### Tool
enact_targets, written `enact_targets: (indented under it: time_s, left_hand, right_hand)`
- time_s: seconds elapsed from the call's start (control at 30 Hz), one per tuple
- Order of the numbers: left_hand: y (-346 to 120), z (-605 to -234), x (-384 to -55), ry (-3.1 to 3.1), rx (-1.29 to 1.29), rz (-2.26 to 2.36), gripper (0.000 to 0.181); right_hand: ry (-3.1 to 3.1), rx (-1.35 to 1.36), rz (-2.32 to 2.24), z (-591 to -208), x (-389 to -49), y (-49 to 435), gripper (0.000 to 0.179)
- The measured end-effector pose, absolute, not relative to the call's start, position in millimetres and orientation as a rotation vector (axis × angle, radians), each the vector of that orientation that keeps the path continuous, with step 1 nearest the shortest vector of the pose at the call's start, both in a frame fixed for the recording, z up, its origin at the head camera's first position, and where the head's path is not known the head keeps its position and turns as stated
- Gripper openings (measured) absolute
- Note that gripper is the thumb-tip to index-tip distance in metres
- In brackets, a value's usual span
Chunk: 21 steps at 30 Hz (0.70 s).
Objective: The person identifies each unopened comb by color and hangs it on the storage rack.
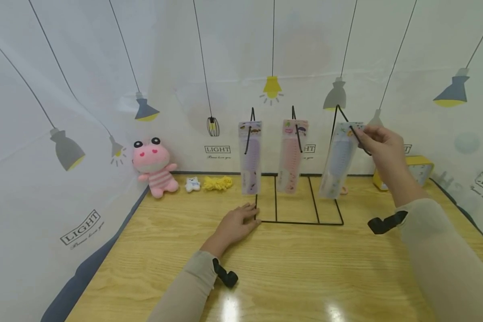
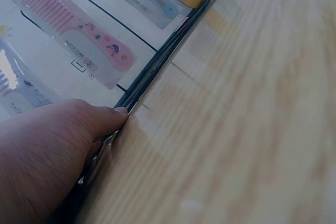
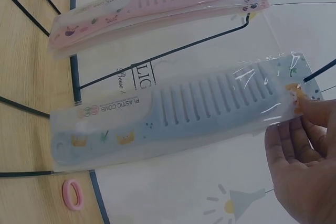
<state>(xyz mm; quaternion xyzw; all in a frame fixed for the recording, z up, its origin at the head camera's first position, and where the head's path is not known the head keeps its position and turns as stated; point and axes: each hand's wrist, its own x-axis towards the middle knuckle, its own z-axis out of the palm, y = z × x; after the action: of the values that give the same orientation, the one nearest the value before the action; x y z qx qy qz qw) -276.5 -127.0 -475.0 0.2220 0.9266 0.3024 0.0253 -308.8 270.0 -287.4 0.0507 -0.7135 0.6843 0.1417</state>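
A black wire display rack [image 1: 298, 222] stands on the table with three hooks. My right hand [image 1: 386, 147] pinches the top corner of a packaged blue comb [image 3: 205, 98] between thumb and fingers. The right hook's rod passes through the top of that package, which hangs tilted. A packaged pink comb [image 1: 291, 156] hangs on the middle hook and a packaged purple comb [image 1: 250, 158] on the left one. My left hand [image 1: 237, 221] holds the rack's front left base corner, its thumb [image 2: 107, 121] against the bar; its other fingers are mostly hidden in the left wrist view.
A pink plush toy [image 1: 157, 167], a small white figure [image 1: 192, 184] and a yellow yarn bundle [image 1: 218, 183] sit at the back left. Behind the right arm stands a yellow clock [image 1: 420, 172]. A pink ring [image 3: 72, 194] lies near the rack's right side.
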Motion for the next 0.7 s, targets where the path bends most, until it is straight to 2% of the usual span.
enact_targets:
  time_s: [0.23, 0.43, 0.57, 0.7]
  left_hand:
    - [-127, -475, -276, 2.865, 0.683, 0.932, 0.052]
    - [-127, -476, -275, 2.86, 0.681, 0.942, 0.052]
    - [-127, -475, -275, 2.858, 0.681, 0.945, 0.052]
    - [-127, -476, -275, 2.856, 0.684, 0.951, 0.052]
  right_hand:
    - [-1.958, 0.212, 2.053, -299, -298, 285, 0.041]
    - [-1.885, 0.237, 2.088, -315, -282, 303, 0.03]
    - [-2.061, 0.191, 1.925, -329, -267, 320, 0.031]
    - [-2.341, 0.073, 1.646, -343, -251, 339, 0.04]
